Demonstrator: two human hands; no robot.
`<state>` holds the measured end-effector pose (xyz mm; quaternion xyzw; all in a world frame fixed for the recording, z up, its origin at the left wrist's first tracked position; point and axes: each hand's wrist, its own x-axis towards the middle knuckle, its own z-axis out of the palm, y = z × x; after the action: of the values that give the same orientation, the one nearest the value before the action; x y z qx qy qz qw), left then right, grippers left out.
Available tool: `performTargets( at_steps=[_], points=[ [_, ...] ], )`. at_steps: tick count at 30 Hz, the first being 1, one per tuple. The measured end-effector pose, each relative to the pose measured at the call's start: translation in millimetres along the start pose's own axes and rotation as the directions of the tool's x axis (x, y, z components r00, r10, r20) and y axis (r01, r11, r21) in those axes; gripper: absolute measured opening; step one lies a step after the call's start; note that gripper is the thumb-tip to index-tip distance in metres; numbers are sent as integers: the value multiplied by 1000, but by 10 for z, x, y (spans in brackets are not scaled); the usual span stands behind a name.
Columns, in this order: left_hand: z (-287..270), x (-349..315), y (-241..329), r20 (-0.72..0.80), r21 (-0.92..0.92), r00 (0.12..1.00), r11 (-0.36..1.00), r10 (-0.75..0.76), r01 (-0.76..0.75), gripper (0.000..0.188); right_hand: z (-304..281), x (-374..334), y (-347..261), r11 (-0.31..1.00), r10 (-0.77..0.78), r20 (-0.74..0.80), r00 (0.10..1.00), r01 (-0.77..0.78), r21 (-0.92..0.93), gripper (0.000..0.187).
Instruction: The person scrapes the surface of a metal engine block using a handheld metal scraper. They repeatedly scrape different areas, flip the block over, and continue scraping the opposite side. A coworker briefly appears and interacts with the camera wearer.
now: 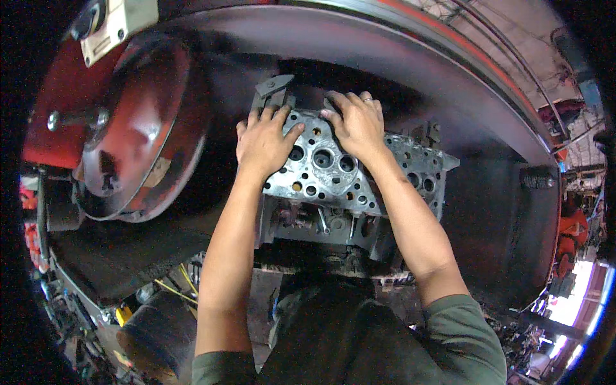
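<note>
A grey metal cylinder head (333, 176) with many round holes lies across the machine in front of me, its flat face up. My left hand (263, 144) grips its left end, fingers bent over the far edge and thumb on the face. Further right, my right hand (359, 125) holds the far edge near the middle, its fingers bent and pressed together. A ring is on one finger. Just past the right fingertips is something dark that I cannot make out. The right forearm hides part of the cylinder head.
A large red wheel-shaped guard (138, 138) stands to the left. Beside the cylinder head's far left corner is a metal clamp (273, 86). A curved metal housing (410, 38) surrounds the back. Below the near side are metal supports (324, 221). Cluttered shelves (574, 224) line the right.
</note>
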<state>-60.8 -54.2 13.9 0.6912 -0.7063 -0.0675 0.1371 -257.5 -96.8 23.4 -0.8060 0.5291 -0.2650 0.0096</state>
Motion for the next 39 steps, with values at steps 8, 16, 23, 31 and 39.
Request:
performTargets(
  at_steps=[8, 16, 23, 31, 39],
  points=[
    [-21, 42, 28, 30, 50, 999, 999, -11, 10, 62, -118, -34, -45, 987, 85, 28, 996, -88, 135, 43],
    [-17, 95, 75, -7, 21, 1000, 1000, -5, 5, 57, -795, -891, 752, 877, 364, -199, 910, -263, 403, 46],
    [104, 444, 315, -31, -155, 994, 982, 102, -106, 49, -1116, -1070, 1253, 898, 440, -254, 862, -422, 124, 50],
    [77, 454, 366, 46, -204, 997, 976, -62, 70, 44, -864, -796, 1044, 946, 300, 53, 952, -290, -147, 45],
    [93, 461, 369, -7, -148, 999, 988, -34, 33, 48, -843, -785, 1151, 948, 221, -7, 975, -216, -233, 41]
  ],
)
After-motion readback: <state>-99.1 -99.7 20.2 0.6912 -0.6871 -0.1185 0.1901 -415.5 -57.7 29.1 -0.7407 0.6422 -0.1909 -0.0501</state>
